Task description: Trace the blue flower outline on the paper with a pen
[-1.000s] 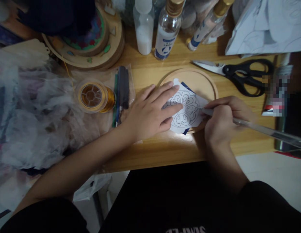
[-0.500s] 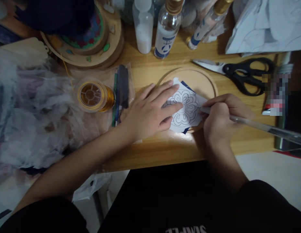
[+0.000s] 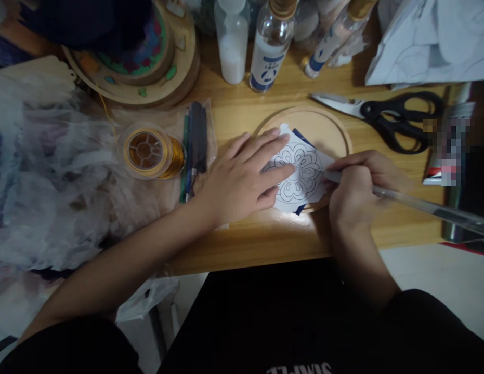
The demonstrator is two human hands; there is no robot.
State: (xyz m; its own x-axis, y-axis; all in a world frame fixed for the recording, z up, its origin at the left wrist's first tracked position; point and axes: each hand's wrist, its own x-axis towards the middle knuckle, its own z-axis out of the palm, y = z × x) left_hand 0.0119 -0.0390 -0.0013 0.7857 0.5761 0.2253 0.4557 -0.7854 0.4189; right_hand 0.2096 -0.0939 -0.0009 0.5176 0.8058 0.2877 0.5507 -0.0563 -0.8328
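Observation:
A white paper (image 3: 300, 182) printed with a flower pattern lies over a dark blue sheet (image 3: 302, 137), whose edges stick out at the top and bottom. Both rest on a round wooden plate (image 3: 335, 124) with a raised rim. My left hand (image 3: 242, 179) is flat with fingers spread, pressing on the left part of the paper. In my right hand (image 3: 353, 189) is a pen (image 3: 424, 203), gripped near its point. The tip meets the right side of the flower pattern; its exact contact is too small to make out.
Black-handled scissors (image 3: 397, 117) lie beyond the plate, beside a partly blurred tube (image 3: 450, 145). Bottles (image 3: 269, 57) stand at the back. To the left are a spool of golden thread (image 3: 152, 153), pens (image 3: 195, 140) on a clear bag, and crumpled plastic (image 3: 70, 192).
The view has shifted very slightly. Both hands, the paper and the pen stay in almost the same places.

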